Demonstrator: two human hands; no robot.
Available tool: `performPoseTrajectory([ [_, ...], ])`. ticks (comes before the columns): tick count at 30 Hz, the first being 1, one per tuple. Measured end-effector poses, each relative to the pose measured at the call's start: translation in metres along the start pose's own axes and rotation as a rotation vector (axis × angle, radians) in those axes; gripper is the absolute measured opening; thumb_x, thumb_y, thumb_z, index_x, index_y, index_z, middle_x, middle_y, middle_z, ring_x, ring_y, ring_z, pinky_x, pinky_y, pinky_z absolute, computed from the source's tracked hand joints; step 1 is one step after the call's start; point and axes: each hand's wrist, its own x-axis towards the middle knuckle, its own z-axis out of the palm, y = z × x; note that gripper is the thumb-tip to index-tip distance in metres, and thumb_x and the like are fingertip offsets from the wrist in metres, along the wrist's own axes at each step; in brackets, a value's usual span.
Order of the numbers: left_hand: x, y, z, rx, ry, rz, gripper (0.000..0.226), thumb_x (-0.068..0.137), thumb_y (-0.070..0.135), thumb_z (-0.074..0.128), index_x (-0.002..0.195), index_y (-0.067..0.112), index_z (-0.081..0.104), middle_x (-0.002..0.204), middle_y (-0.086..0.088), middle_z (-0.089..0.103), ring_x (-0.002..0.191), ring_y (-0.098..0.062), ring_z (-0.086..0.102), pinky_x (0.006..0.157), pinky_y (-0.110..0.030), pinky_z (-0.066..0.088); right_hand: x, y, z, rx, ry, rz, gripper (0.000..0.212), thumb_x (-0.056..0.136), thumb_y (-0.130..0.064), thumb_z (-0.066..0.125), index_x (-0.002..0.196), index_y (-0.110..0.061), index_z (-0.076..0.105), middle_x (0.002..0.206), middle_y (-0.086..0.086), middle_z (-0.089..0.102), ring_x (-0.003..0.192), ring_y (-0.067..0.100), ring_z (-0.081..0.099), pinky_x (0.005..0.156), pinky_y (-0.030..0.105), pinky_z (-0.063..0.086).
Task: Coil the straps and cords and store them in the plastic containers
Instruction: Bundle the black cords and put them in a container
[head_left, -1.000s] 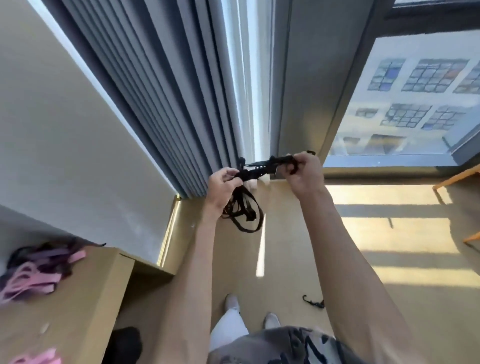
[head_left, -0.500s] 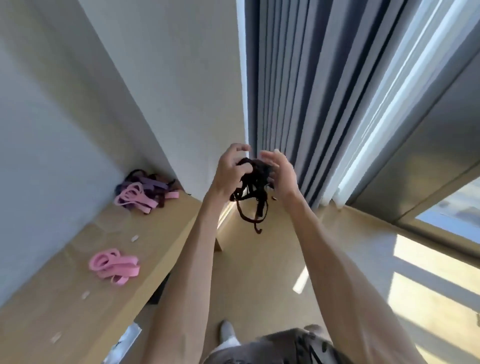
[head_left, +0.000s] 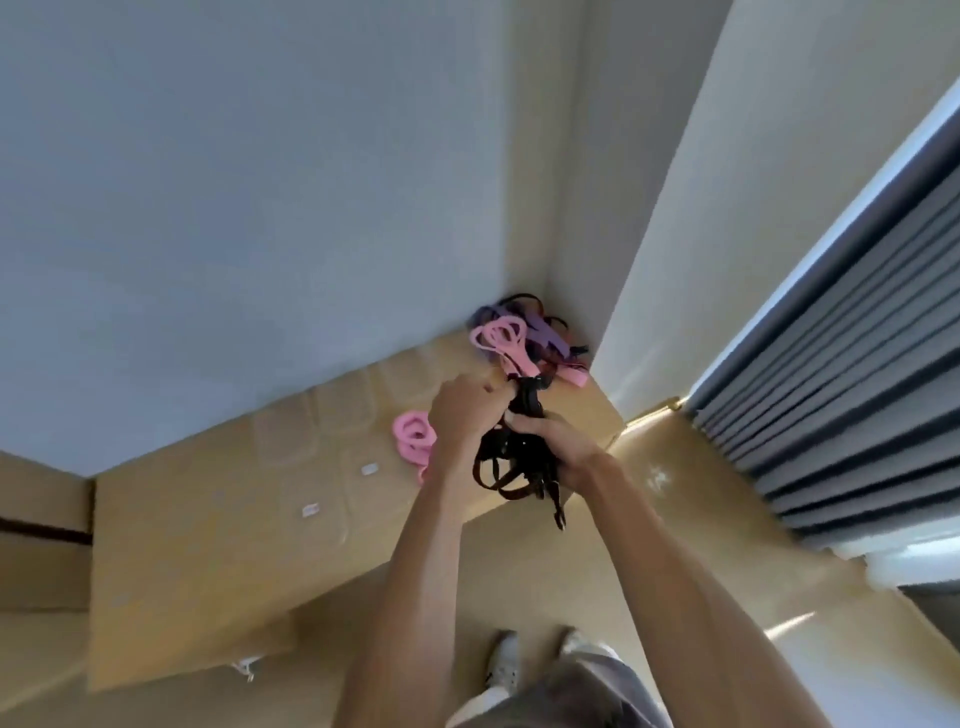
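Observation:
A bundle of black straps (head_left: 511, 462) hangs between my two hands above the wooden table's right end. My left hand (head_left: 465, 410) pinches the top of the bundle. My right hand (head_left: 553, 441) grips the same bundle from the right, with loops and a buckle end dangling below. A coiled pink strap (head_left: 413, 435) lies on the table just left of my left hand. A tangled pile of pink, purple and black straps (head_left: 519, 340) sits in the corner by the wall. Faint clear plastic containers (head_left: 337, 410) stand along the wall on the table.
The wooden table (head_left: 208, 545) runs along the grey wall, with small white clips (head_left: 310, 510) on it. Grey curtains (head_left: 857, 405) hang on the right. My feet in white shoes (head_left: 501, 662) stand on the tan floor beside the table.
My view has swung left from the curtains to the table and wall. Both hands have carried the black straps over the table's right end and gathered them into a tighter bundle.

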Motion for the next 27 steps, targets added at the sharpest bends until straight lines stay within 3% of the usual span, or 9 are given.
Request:
performPoseTrajectory([
  [3,0.011,-0.053,-0.021,-0.473,-0.16,-0.346,0.03,0.078,0.042,0.069,0.085,0.013,0.07,0.072,-0.005,0.071,0.065,-0.021,0.07,0.057,-0.028,0.052,0.038,0.018,0.02,-0.055,-0.012,0.142,0.036,0.088,-0.007,0.069,0.121,0.005,0.063,0.113,0.023,0.069,0.1,0.037,0.066,0.094,0.047,0.051],
  [5,0.017,-0.086,-0.017,-0.655,-0.1,-0.427,0.025,0.084,0.028,0.064,0.098,0.008,0.068,0.088,-0.01,0.071,0.075,-0.025,0.069,0.065,-0.034,0.055,0.062,0.027,0.033,-0.035,0.02,0.202,0.033,0.087,-0.001,0.066,0.119,0.008,0.062,0.107,0.025,0.068,0.095,0.037,0.064,0.088,0.045,0.051],
  [8,0.017,-0.118,0.006,-0.838,0.001,-0.565,0.023,0.091,0.017,0.057,0.1,-0.001,0.068,0.087,-0.02,0.068,0.079,-0.032,0.066,0.074,-0.041,0.053,0.093,0.041,0.047,-0.044,0.048,0.284,0.025,0.086,0.004,0.064,0.111,0.009,0.063,0.091,0.021,0.066,0.073,0.03,0.064,0.067,0.036,0.053],
  [12,0.026,-0.126,0.036,-0.815,0.084,-0.695,0.026,0.097,0.017,0.042,0.079,0.009,0.059,0.081,-0.012,0.063,0.076,-0.027,0.058,0.07,-0.032,0.043,0.125,0.057,0.039,-0.144,0.213,0.33,0.023,0.083,-0.002,0.07,0.103,0.005,0.062,0.076,0.013,0.061,0.06,0.021,0.057,0.055,0.029,0.048],
  [17,0.065,-0.114,0.063,-0.771,0.148,-0.796,0.012,0.087,0.003,0.05,0.077,0.006,0.057,0.072,-0.011,0.056,0.064,-0.023,0.051,0.057,-0.028,0.037,0.156,0.059,0.001,-0.289,0.374,0.275,0.013,0.087,-0.018,0.066,0.095,-0.009,0.064,0.08,0.007,0.062,0.066,0.019,0.055,0.057,0.028,0.043],
  [20,0.09,-0.106,0.081,-0.661,0.072,-0.701,0.015,0.087,0.003,0.056,0.079,0.011,0.067,0.074,-0.006,0.059,0.068,-0.02,0.054,0.069,-0.03,0.046,0.178,0.056,-0.018,-0.461,0.422,0.256,0.023,0.089,-0.01,0.054,0.111,-0.006,0.063,0.092,0.012,0.066,0.078,0.025,0.06,0.063,0.031,0.047],
  [22,0.111,-0.108,0.095,-0.521,0.047,-0.585,0.019,0.086,0.003,0.056,0.085,0.007,0.075,0.076,-0.011,0.065,0.071,-0.021,0.056,0.068,-0.029,0.042,0.198,0.058,-0.029,-0.564,0.439,0.237,0.03,0.089,-0.006,0.052,0.118,-0.005,0.061,0.102,0.017,0.068,0.09,0.031,0.063,0.073,0.036,0.051],
  [24,0.13,-0.11,0.106,-0.449,0.05,-0.509,0.017,0.084,0.0,0.052,0.077,-0.004,0.067,0.068,-0.018,0.056,0.067,-0.023,0.048,0.063,-0.033,0.033,0.216,0.062,-0.037,-0.618,0.442,0.205,0.035,0.09,-0.005,0.054,0.124,-0.006,0.059,0.108,0.018,0.068,0.094,0.03,0.063,0.075,0.033,0.049],
  [27,0.156,-0.118,0.117,-0.314,0.098,-0.452,0.019,0.085,-0.001,0.048,0.068,-0.004,0.055,0.056,-0.008,0.047,0.056,-0.021,0.04,0.052,-0.029,0.026,0.241,0.065,-0.04,-0.682,0.413,0.181,0.038,0.091,-0.008,0.058,0.129,-0.01,0.057,0.112,0.014,0.068,0.091,0.024,0.059,0.074,0.029,0.045],
])
